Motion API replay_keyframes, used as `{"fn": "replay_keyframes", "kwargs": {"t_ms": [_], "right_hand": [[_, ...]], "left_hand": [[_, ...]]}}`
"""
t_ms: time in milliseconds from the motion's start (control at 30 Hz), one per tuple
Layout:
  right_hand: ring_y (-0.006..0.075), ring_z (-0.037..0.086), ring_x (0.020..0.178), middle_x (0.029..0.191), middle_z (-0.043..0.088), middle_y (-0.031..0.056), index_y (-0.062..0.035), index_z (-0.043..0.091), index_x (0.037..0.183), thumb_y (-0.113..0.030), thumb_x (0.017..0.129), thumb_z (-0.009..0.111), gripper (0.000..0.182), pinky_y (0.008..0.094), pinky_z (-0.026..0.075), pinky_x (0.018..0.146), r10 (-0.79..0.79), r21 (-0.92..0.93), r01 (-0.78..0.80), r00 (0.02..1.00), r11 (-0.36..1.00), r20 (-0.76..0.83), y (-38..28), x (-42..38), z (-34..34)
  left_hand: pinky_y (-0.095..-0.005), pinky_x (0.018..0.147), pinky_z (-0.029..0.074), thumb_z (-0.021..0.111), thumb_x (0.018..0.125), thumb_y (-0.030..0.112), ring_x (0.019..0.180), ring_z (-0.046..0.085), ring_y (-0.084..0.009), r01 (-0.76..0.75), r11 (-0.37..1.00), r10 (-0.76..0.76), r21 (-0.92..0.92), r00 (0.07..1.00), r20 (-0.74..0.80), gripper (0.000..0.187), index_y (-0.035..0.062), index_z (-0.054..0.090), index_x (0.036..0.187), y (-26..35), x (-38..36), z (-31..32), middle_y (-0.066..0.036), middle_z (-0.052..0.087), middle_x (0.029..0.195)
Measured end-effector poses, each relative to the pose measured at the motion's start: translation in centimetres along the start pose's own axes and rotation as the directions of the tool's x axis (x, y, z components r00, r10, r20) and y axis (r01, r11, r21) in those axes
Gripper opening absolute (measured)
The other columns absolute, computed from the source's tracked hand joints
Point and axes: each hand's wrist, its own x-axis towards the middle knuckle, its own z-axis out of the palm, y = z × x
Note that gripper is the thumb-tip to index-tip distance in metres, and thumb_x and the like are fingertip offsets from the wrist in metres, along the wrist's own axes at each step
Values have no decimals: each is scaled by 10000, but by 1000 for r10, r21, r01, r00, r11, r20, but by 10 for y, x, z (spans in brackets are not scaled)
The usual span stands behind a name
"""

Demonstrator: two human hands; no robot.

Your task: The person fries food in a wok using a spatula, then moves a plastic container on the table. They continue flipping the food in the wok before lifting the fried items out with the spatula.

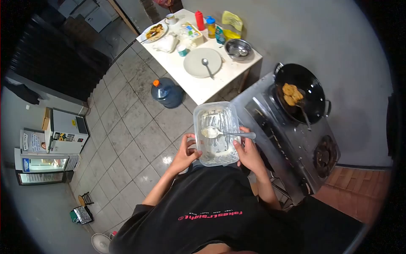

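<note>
A clear plastic container (218, 151) with white residue on its bottom and walls is held up in front of my body. My left hand (186, 153) is closed on its left side, thumb over the rim. On the opposite side, my right hand (248, 151) grips the container, its thumb near the rim. A metal spoon (211, 132) lies across the container, white paste in its bowl and its handle sticking out over the right rim above my right hand.
A black wok (311, 82) with golden fried pieces (292, 94) and a utensil sits on the stove (292, 144) at right. Ahead, a white table (198, 91) bears a plate (194, 63), metal bowl (238, 49) and bottles. A blue water jug (169, 94) stands on the floor.
</note>
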Motion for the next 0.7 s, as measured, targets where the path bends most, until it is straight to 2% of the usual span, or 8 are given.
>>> {"fn": "replay_keyframes", "kwargs": {"t_ms": [33, 100, 133, 233, 400, 500, 567, 700], "right_hand": [[138, 582, 517, 901, 563, 111, -21, 306, 1421, -112, 1006, 565, 497, 279, 456, 375, -5, -7, 5, 1000, 1000, 3, -6, 16, 21], [137, 549, 451, 747, 552, 74, -6, 362, 1349, -121, 1004, 574, 421, 292, 425, 367, 39, 46, -42, 997, 998, 70, -11, 48, 59], [141, 522, 410, 664, 525, 58, 0, 384, 1273, -129, 1005, 571, 351, 301, 420, 366, 20, -23, -18, 997, 1000, 72, -9, 65, 77], [145, 505, 390, 627, 505, 54, -1, 391, 1223, -140, 1008, 567, 310, 312, 418, 360, 33, -111, -20, 993, 994, 113, -21, 96, 113], [121, 495, 393, 680, 502, 47, -17, 393, 1081, -90, 1010, 548, 186, 296, 421, 335, 131, -57, -124, 983, 991, 128, -29, 137, 136], [122, 493, 387, 697, 502, 54, -13, 389, 1085, -76, 1008, 542, 183, 295, 420, 332, 213, -50, -208, 967, 977, 142, -19, 171, 138], [131, 504, 383, 721, 514, 71, -13, 373, 1096, -66, 1007, 534, 192, 303, 420, 324, 184, 11, -188, 974, 982, 134, -8, 197, 139], [154, 519, 390, 747, 525, 89, -15, 330, 1136, -56, 1003, 530, 243, 324, 432, 307, 163, 36, -163, 987, 986, -9, 12, 256, 137]], "left_hand": [[-298, 763, 504, 659, 904, 55, 871, 595, -128, -7, 1000, 7, -5, 1000, -3, 588, 106, 292, 1362, -2, 2, -27, -173, 566, 1293], [-298, 749, 494, 659, 921, 98, 865, 588, -131, -7, 1000, 6, -25, 997, -73, 563, 105, 305, 1358, -4, 6, -75, -172, 563, 1296], [-301, 736, 491, 653, 932, 121, 851, 586, -138, 13, 1000, -12, 8, 992, -129, 532, 102, 322, 1348, -1, 7, -92, -168, 569, 1281], [-298, 724, 494, 652, 932, 118, 827, 586, -142, 16, 1000, -17, -7, 986, -164, 520, 100, 335, 1344, 7, 12, -133, -175, 573, 1272], [-292, 720, 512, 681, 979, 289, 847, 614, -162, 85, 996, -84, 3, 992, -98, 514, 71, 372, 1327, 11, 40, -178, -178, 556, 1281], [-303, 741, 517, 641, 1002, 291, 893, 650, -188, 89, 995, -94, -45, 988, -126, 457, 67, 402, 1322, 22, 57, -191, -158, 533, 1301], [-308, 753, 518, 625, 1011, 306, 917, 664, -201, 82, 996, -89, -46, 983, -159, 442, 66, 418, 1319, 23, 70, -205, -145, 527, 1298], [-318, 784, 517, 589, 1030, 343, 963, 685, -218, 120, 991, -130, -58, 967, -219, 417, 69, 452, 1313, 22, 102, -241, -118, 509, 1296]]}}
